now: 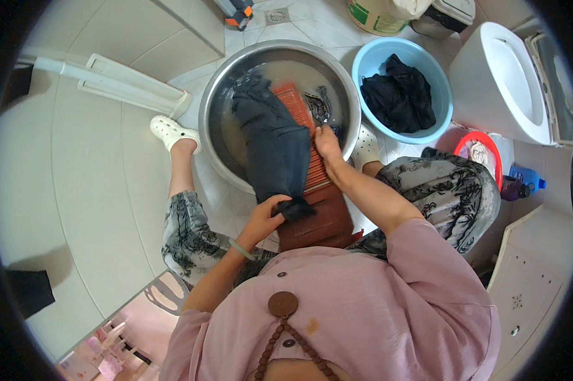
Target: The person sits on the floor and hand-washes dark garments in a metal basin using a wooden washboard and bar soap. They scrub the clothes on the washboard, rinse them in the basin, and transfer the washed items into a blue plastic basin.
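A red-brown washboard (328,217) leans out of a large metal basin (208,102) towards my lap, its ridged upper part in cloudy water. Over its left side lies a wet, dark cloth garment (279,152), which trails into the water at its far end. My left hand (262,218) grips the garment's near end, bunched on the board's smooth lower part. At the board's right edge is my right hand (328,144), thumb on top and the other fingers mostly hidden. A dark patterned item (319,104) sits in the water beyond it.
To the basin's right, a light blue tub (443,114) holds black cloth. Further right stand a white toilet (501,85), a red basin (496,162) with cloth inside and a blue bottle (527,177). A white pipe (110,83) runs along the left wall.
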The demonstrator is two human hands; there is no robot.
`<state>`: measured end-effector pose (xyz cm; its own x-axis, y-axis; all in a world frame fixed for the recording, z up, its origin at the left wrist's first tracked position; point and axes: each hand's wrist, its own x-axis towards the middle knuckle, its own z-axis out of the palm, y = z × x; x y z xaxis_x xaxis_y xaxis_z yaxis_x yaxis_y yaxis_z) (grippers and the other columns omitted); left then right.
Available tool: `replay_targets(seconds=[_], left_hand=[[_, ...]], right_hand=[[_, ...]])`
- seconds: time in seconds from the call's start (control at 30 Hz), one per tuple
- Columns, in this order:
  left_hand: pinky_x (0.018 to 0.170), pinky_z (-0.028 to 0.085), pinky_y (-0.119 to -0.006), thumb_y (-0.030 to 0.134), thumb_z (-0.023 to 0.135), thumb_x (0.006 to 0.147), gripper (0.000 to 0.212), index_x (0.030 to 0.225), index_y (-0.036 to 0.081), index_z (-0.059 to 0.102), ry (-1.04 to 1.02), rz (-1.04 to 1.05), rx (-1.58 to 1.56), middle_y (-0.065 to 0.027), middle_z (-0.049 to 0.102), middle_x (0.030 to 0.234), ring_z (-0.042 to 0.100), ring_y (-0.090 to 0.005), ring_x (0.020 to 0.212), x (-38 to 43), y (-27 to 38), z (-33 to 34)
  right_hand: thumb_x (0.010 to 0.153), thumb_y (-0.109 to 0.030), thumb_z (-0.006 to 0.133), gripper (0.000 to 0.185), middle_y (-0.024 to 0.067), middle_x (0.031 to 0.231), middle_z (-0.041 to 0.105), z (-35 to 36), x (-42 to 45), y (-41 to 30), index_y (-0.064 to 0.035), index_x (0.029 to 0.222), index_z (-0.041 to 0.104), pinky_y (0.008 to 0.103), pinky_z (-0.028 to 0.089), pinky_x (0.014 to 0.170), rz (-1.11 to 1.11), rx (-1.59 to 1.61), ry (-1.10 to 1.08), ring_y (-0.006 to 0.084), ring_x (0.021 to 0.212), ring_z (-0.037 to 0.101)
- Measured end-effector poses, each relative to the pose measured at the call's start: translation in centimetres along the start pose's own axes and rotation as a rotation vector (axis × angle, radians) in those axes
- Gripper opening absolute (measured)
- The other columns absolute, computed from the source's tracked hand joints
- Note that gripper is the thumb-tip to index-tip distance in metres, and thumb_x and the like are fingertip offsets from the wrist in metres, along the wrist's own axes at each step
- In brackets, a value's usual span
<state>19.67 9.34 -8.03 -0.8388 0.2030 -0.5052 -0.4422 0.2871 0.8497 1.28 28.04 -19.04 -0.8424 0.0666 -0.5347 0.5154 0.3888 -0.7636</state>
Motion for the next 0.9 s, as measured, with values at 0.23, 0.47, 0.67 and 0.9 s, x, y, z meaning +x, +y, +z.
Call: replay_targets(seconds=[0.23,0.47,0.67,0.9], left_hand=[[0.061,0.04,-0.025,0.003,0.061,0.084,0.036,0.12,0.008,0.062,0.122,-0.025,0.174,0.0001,0.05,0.075,0.046,-0.0091,0.066,-1.4,1.7,-5.0],[0.062,0.039,-0.025,0.002,0.062,0.084,0.037,0.121,0.009,0.061,0.131,-0.083,0.275,0.0034,0.046,0.076,0.044,-0.0088,0.069,-0.9,4.0,-3.5],[0.067,0.042,-0.024,0.0,0.061,0.085,0.037,0.121,0.006,0.061,0.114,-0.116,0.183,0.0027,0.051,0.081,0.046,-0.0083,0.072,-0.3,5.1,-3.0],[0.072,0.044,-0.025,0.002,0.064,0.085,0.036,0.12,0.005,0.062,0.17,-0.076,0.228,0.0001,0.059,0.091,0.048,-0.0085,0.077,-1.0,5.6,-1.9]], right_hand=[[0.1,-0.026,0.042,0.031,0.0305,0.099,0.061,7.9,-2.9,2.5,0.0023,0.104,0.054,0.051,0.045,0.08,0.072,0.281,0.1,0.0495,0.092,0.058],[0.085,-0.004,0.053,0.021,0.026,0.106,0.06,2.1,3.3,2.3,-0.0016,0.103,0.063,0.0484,0.047,0.084,-0.23,-0.049,0.171,0.0433,0.098,0.059],[0.084,-0.004,0.054,0.037,0.0213,0.123,0.058,1.0,7.9,1.9,-0.0076,0.121,0.058,0.047,0.049,0.09,-0.435,-0.361,-0.04,0.0397,0.113,0.057],[0.091,-0.015,0.052,0.034,0.0176,0.124,0.062,1.3,7.1,0.6,-0.0108,0.124,0.058,0.0459,0.046,0.096,-0.145,-0.664,-0.352,0.035,0.116,0.059]])
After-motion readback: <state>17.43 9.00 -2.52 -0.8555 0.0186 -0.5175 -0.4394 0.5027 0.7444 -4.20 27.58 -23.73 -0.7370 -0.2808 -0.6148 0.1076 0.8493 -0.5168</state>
